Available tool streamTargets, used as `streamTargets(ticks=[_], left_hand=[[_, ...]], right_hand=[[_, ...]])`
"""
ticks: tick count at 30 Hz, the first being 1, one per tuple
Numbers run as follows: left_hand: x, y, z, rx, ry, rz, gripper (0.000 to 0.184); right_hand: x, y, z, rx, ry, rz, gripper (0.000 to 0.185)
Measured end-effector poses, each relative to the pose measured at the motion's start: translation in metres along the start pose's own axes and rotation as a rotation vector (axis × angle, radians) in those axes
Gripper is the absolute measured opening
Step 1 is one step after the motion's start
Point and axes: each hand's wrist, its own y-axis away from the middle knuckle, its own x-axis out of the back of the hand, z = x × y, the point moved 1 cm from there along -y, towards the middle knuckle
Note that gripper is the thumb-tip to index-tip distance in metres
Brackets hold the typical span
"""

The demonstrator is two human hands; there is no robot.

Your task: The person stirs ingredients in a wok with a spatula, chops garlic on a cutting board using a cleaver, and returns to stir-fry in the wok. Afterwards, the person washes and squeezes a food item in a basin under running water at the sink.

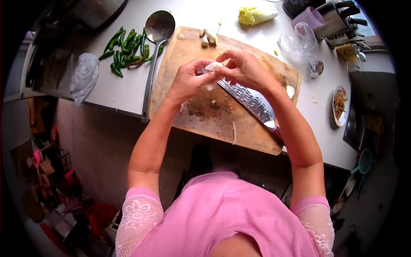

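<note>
Both hands meet over the wooden cutting board [199, 124]. My left hand [190, 80] is closed on a small white piece [212, 67], which looks like garlic. My right hand [242, 68] pinches the same piece from the other side. Below my right hand and forearm a cleaver [248, 101] with a dimpled blade lies slantwise on the board. Ginger [208, 37] rests near the board's back edge. White scraps and a thin pale strip [234, 132] are on the board.
Left of the board are a large ladle [159, 26], green peppers [128, 48] and a crumpled plastic bag [84, 76]. Cabbage [257, 15], another plastic bag [299, 45] and a knife holder [332, 21] stand behind and right. A plate of food [340, 106] is at right.
</note>
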Motion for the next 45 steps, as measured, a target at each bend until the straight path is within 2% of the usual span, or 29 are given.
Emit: streamTargets(ticks=[1, 2, 4, 5, 8, 10, 12, 13, 15, 16, 18, 19, 22, 24, 27, 29, 33, 35, 39, 41, 42, 44, 45], left_hand=[[0.003, 0.001, 0.0, 0.056, 0.078, -0.029, 0.03], [0.005, 0.003, 0.001, 0.113, 0.158, -0.06, 0.028], [0.01, 0.007, 0.001, 0.135, 0.192, -0.106, 0.024], [0.014, 0.007, 0.0, 0.113, 0.213, -0.177, 0.024], [0.019, 0.007, -0.007, 0.142, 0.254, -0.272, 0.023], [0.019, 0.006, -0.01, 0.213, 0.177, -0.36, 0.022], [0.016, 0.005, -0.011, 0.205, 0.167, -0.396, 0.023], [0.014, 0.005, -0.012, 0.212, 0.187, -0.378, 0.023], [0.012, 0.004, -0.014, 0.217, 0.203, -0.363, 0.023], [0.011, 0.004, -0.017, 0.26, 0.255, -0.34, 0.024], [0.009, 0.005, -0.024, 0.305, 0.306, -0.323, 0.024], [0.009, 0.006, -0.026, 0.336, 0.388, -0.276, 0.025], [0.012, 0.003, -0.03, 0.369, 0.5, -0.247, 0.026], [0.014, 0.003, -0.031, 0.374, 0.532, -0.268, 0.027], [0.013, 0.003, -0.022, 0.359, 0.41, -0.292, 0.027], [0.012, 0.005, -0.016, 0.272, 0.295, -0.346, 0.027], [0.008, 0.007, -0.013, 0.222, 0.16, -0.392, 0.026], [0.007, 0.009, -0.017, 0.275, 0.241, -0.383, 0.025], [0.001, 0.006, -0.021, 0.309, 0.207, -0.328, 0.027], [-0.006, 0.007, -0.015, 0.473, 0.382, -0.133, 0.031], [-0.009, 0.007, -0.018, 0.475, 0.38, -0.133, 0.031], [-0.012, 0.008, -0.025, 0.395, 0.217, -0.092, 0.034], [-0.01, 0.008, -0.026, 0.35, 0.153, -0.147, 0.03]], right_hand=[[0.001, -0.001, 0.001, -0.055, -0.115, -0.092, 0.032], [0.003, -0.002, 0.004, -0.062, -0.12, -0.083, 0.032], [0.003, -0.002, 0.009, -0.189, -0.459, -0.256, 0.03], [0.001, -0.001, 0.012, -0.193, -0.501, -0.275, 0.028], [-0.005, 0.008, 0.013, -0.26, -0.512, -0.314, 0.023], [-0.011, 0.013, 0.01, -0.204, -0.293, -0.307, 0.023], [-0.017, 0.014, 0.015, -0.232, -0.234, -0.288, 0.024], [-0.021, 0.015, 0.013, -0.237, -0.239, -0.283, 0.024], [-0.027, 0.017, 0.007, -0.136, 0.119, -0.112, 0.024], [-0.028, 0.019, 0.008, -0.138, 0.117, -0.107, 0.024], [-0.033, 0.023, 0.017, -0.051, 0.033, 0.044, 0.034], [-0.037, 0.022, 0.021, -0.111, -0.228, 0.03, 0.028], [-0.031, 0.029, 0.024, -0.08, -0.308, -0.044, 0.021], [-0.032, 0.031, 0.018, -0.089, -0.293, -0.005, 0.018], [-0.032, 0.033, 0.011, -0.114, -0.242, 0.033, 0.02], [-0.031, 0.036, 0.003, -0.114, -0.246, 0.013, 0.023], [-0.036, 0.028, 0.031, -0.219, -0.318, -0.021, 0.026], [-0.036, 0.026, 0.041, -0.253, -0.595, -0.102, 0.028], [-0.042, 0.023, 0.049, -0.31, -0.685, -0.093, 0.026], [-0.044, 0.024, 0.037, -0.247, -0.278, 0.19, 0.026], [-0.049, 0.025, 0.038, -0.247, -0.28, 0.191, 0.026], [-0.057, 0.027, 0.034, 0.064, 0.097, 0.411, 0.028], [-0.059, 0.027, 0.034, 0.014, 0.083, 0.416, 0.03]])
